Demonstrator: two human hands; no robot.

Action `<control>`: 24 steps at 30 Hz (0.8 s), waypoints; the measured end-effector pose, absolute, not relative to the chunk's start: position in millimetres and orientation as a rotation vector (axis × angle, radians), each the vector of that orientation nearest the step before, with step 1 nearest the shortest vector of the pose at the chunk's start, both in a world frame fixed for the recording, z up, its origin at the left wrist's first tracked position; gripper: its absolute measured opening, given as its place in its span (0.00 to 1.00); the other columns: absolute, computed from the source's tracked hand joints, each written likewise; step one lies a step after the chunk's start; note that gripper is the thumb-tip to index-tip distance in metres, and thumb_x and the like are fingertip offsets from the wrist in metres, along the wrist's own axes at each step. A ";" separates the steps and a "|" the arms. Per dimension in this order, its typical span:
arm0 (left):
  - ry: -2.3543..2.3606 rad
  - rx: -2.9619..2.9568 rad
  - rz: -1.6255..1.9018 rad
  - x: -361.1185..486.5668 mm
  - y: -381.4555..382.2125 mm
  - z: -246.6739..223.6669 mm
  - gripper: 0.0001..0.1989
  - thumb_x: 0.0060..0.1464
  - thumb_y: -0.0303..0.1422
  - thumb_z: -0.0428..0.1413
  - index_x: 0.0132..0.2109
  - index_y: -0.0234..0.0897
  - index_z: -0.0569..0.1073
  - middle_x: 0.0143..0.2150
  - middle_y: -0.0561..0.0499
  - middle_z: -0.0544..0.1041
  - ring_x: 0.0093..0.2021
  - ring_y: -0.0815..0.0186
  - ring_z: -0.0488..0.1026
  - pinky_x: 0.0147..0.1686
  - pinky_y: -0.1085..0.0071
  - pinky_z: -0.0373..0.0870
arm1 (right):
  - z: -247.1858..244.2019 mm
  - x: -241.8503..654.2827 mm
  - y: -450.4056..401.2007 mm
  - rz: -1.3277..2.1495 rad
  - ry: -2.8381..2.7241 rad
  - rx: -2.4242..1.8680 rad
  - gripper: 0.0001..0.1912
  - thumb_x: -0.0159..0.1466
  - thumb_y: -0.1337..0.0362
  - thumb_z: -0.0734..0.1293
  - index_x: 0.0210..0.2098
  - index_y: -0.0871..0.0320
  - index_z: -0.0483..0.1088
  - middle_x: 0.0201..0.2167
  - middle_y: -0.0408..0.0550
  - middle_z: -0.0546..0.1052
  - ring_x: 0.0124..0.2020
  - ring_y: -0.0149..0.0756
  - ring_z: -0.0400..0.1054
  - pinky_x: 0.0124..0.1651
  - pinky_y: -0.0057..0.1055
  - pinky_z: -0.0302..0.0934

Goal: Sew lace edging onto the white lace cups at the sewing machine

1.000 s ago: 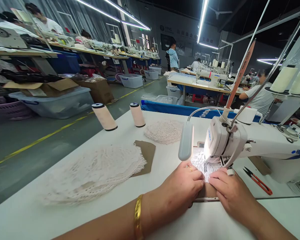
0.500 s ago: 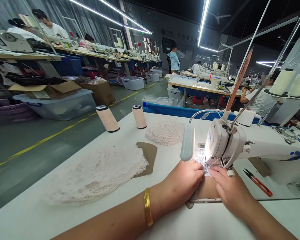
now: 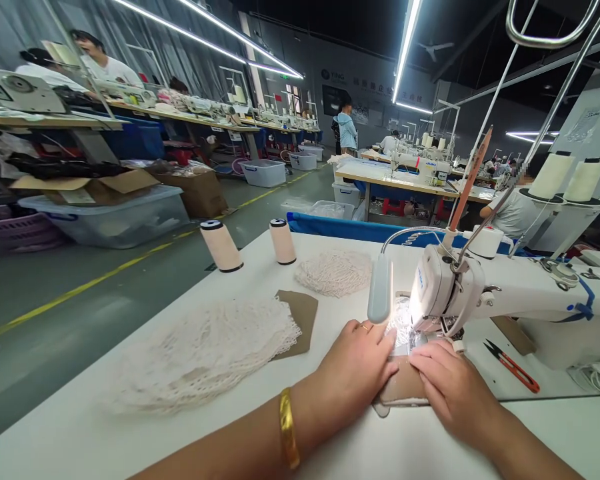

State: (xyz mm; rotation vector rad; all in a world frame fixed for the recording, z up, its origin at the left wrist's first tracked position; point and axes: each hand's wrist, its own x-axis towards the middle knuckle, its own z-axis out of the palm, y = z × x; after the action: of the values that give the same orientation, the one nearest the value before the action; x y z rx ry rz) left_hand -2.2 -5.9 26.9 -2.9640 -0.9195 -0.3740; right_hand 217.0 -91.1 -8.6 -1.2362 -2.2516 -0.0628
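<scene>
A lit white lace piece [image 3: 401, 321] lies at the needle area of a white sewing machine [image 3: 433, 283]. My left hand [image 3: 357, 363] rests beside it on the left, fingers stretched out and thumb apart, its fingertips at the lace's edge. On the other side, my right hand [image 3: 455, 383] has its fingers pressed together close to the presser foot. Whatever lies under those fingertips is hidden. Between the hands shows a brown plate [image 3: 405, 385] on the machine bed. A grey lamp [image 3: 381, 290] hangs just above my left fingers.
Lace pieces lie in a large pile [image 3: 215, 350] over brown card [image 3: 300, 320] and in a smaller pile [image 3: 334, 272]. Two thread cones [image 3: 222, 247] stand at the table's far edge. Orange-handled thread snips [image 3: 513, 367] lie right of my right hand. People sit at other machines behind.
My left hand has loosened from a closed grip near the needle and drawn back slightly, its fingers now spread. My right hand has shifted a little left and down. The view has tilted slightly.
</scene>
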 end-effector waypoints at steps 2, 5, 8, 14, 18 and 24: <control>-0.884 -3.003 -0.249 -3.5 -14.5 35.7 0.05 0.63 0.29 0.59 0.36 0.37 0.73 0.36 0.46 0.79 0.38 0.52 0.77 0.37 0.60 0.70 | -6.3 210.9 -92.3 -0.062 -2.267 -1.176 0.23 0.70 0.77 0.59 0.61 0.56 0.67 0.56 0.57 0.77 0.56 0.47 0.72 0.55 0.44 0.73; -0.951 -3.113 -0.265 -10.8 -15.8 49.8 0.11 0.61 0.27 0.55 0.29 0.39 0.68 0.26 0.52 0.72 0.27 0.62 0.71 0.28 0.67 0.61 | -3.1 204.0 -95.2 -0.053 -2.339 -1.073 0.23 0.71 0.74 0.60 0.64 0.57 0.65 0.62 0.59 0.75 0.63 0.50 0.68 0.59 0.46 0.70; -1.171 -3.053 -0.442 -19.1 -3.9 58.0 0.03 0.58 0.29 0.54 0.35 0.39 0.69 0.30 0.52 0.73 0.29 0.62 0.71 0.31 0.67 0.64 | -0.7 201.1 -98.0 -0.029 -2.395 -0.968 0.23 0.70 0.74 0.61 0.63 0.56 0.67 0.57 0.56 0.79 0.56 0.48 0.73 0.57 0.47 0.70; -1.288 -3.058 -0.364 -17.0 9.4 53.8 0.04 0.56 0.33 0.56 0.38 0.38 0.69 0.39 0.47 0.75 0.37 0.58 0.71 0.37 0.65 0.68 | -2.6 201.4 -101.6 0.028 -2.495 -0.769 0.13 0.74 0.71 0.63 0.57 0.56 0.70 0.49 0.51 0.83 0.47 0.41 0.76 0.45 0.38 0.69; -1.288 -3.075 -0.424 -13.0 6.9 47.5 0.04 0.58 0.31 0.55 0.34 0.39 0.68 0.31 0.52 0.70 0.29 0.63 0.65 0.31 0.68 0.62 | -0.3 199.8 -106.2 0.126 -2.548 -0.713 0.07 0.78 0.65 0.63 0.52 0.53 0.71 0.44 0.45 0.84 0.42 0.36 0.75 0.42 0.36 0.66; -1.219 -3.234 -0.558 -11.2 5.0 34.6 0.08 0.60 0.28 0.54 0.31 0.38 0.66 0.32 0.53 0.72 0.29 0.66 0.66 0.29 0.70 0.59 | 6.3 198.7 -112.6 0.404 -2.463 -0.629 0.04 0.78 0.62 0.63 0.49 0.51 0.70 0.38 0.44 0.81 0.40 0.35 0.75 0.46 0.33 0.67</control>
State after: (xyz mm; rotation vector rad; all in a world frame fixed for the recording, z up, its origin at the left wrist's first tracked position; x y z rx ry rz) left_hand -11.2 5.0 34.6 -3.2344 -1.2186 -0.5584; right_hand 198.7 -112.6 6.3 -0.6294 -2.4634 0.4041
